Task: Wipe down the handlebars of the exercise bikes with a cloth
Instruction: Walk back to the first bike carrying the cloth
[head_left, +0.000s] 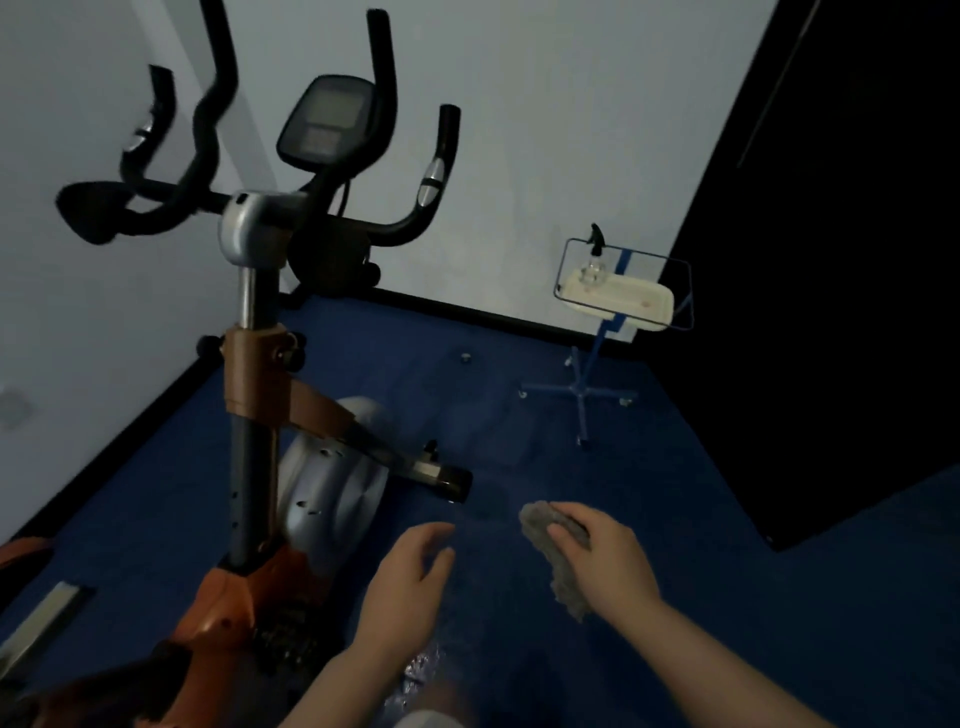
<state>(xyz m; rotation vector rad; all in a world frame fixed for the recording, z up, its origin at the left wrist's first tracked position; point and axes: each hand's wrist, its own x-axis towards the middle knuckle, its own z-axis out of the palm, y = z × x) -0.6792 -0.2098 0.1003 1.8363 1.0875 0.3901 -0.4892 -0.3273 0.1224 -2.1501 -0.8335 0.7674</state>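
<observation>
Hands (519, 561) low, well below handlebars (171, 156); trolley (618, 296) beyond, right

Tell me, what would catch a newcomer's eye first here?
Probably the orange exercise bike at left, its black handlebars rising high. Low in front, the right hand grips a grey cloth beside the empty left hand. A spray bottle stands on a blue stand's tray by the far wall.

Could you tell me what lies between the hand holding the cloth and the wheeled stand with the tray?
Only bare blue floor, seen in the head view, separates the right hand from the stand.
</observation>
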